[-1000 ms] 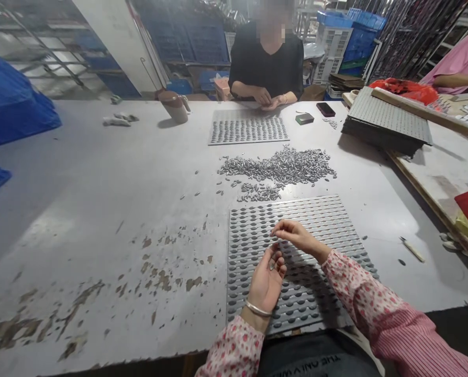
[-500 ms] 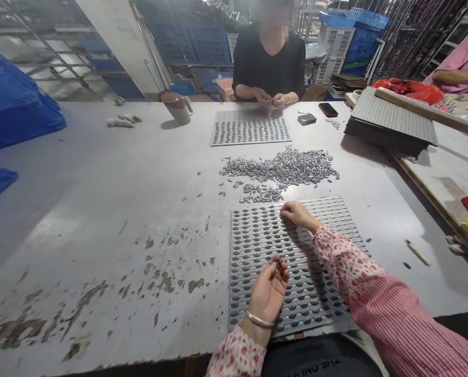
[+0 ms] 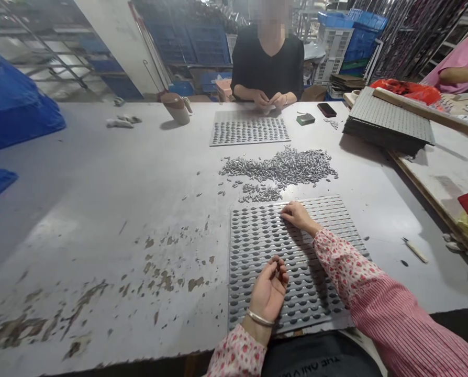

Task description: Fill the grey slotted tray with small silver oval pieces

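Note:
A grey slotted tray [image 3: 245, 262] lies in front of me, with dark oval pieces sitting in rows over its left and near parts. My right hand [image 3: 294, 214] is at the tray's upper middle, fingertips pinched down against a row; whatever they grip is too small to make out. Palm up over the tray's lower middle, my left hand [image 3: 271, 288] has its fingers curled in, and a small dark bit shows near the fingertips. Just beyond the tray is a heap of small silvery oval pieces [image 3: 285, 168].
Across the table, a person in black [image 3: 268, 65] sits behind a second filled tray [image 3: 250, 137]. A mug [image 3: 177, 109], a phone [image 3: 327, 109] and a small green box [image 3: 305, 119] stand nearby. Stacked trays [image 3: 389, 118] are at right; a small cutter [image 3: 415, 251] lies closer.
My hands stay almost in place, the left fingers curling slightly more. The view has shifted slightly. Across the table, the person's hands have moved a little.

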Action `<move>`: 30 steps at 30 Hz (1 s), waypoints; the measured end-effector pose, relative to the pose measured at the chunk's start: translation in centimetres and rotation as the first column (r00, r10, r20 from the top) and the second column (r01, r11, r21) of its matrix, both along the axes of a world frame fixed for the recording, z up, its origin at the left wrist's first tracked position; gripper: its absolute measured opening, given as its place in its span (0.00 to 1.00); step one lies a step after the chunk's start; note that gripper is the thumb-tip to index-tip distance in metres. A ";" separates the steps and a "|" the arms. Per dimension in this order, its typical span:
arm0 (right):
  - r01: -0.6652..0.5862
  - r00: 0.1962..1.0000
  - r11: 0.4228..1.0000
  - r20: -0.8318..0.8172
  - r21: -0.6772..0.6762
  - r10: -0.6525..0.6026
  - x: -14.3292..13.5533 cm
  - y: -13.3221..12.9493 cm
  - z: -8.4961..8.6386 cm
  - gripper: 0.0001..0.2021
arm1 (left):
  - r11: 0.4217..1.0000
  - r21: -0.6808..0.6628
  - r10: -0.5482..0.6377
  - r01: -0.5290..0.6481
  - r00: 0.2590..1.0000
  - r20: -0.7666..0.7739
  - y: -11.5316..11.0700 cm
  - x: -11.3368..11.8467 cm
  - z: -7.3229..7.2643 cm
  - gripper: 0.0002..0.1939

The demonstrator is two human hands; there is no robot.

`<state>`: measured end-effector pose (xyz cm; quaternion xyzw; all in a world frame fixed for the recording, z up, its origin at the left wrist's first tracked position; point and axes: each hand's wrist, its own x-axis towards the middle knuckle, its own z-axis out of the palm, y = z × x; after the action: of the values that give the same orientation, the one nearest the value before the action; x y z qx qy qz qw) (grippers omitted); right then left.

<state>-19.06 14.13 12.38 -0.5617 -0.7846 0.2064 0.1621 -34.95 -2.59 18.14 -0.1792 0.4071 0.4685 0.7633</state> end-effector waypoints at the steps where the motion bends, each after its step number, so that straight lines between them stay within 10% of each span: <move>1: -0.019 1.000 1.000 0.014 0.003 0.019 0.1 0.0 -0.1 0.05 | 1.000 -0.003 0.000 0.000 1.000 -0.001 0.0 0.0 0.0 0.07; 12: 0.025 0.995 1.000 -0.100 -0.017 -0.027 -1.1 -1.0 1.2 0.04 | 0.993 0.109 0.046 -0.052 0.997 0.061 1.5 -0.4 1.5 0.10; 18: -0.485 0.821 0.874 -0.358 -0.027 0.445 -2.8 -7.1 4.5 0.10 | 0.963 0.245 0.093 -0.110 0.992 0.079 2.1 -0.2 1.8 0.15; 22: -0.541 0.810 0.841 -0.265 0.004 0.522 -4.1 -9.4 5.9 0.07 | 0.951 0.296 0.070 -0.086 0.996 0.064 2.0 0.0 1.3 0.15; 25: -0.461 0.822 0.887 -0.393 -0.032 0.413 -3.9 -8.5 5.9 0.07 | 0.952 0.300 0.050 -0.063 0.997 0.051 1.6 -0.1 1.0 0.13; 30: -0.035 0.789 0.968 -0.601 -0.247 -0.125 -1.8 -3.9 4.0 0.10 | 0.966 0.258 0.007 -0.004 1.000 -0.010 0.9 -1.0 1.1 0.12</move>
<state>-20.88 10.18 16.42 -0.4988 -0.6442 0.4684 0.3417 -35.95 -1.67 19.22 -0.0768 0.3461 0.5206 0.7767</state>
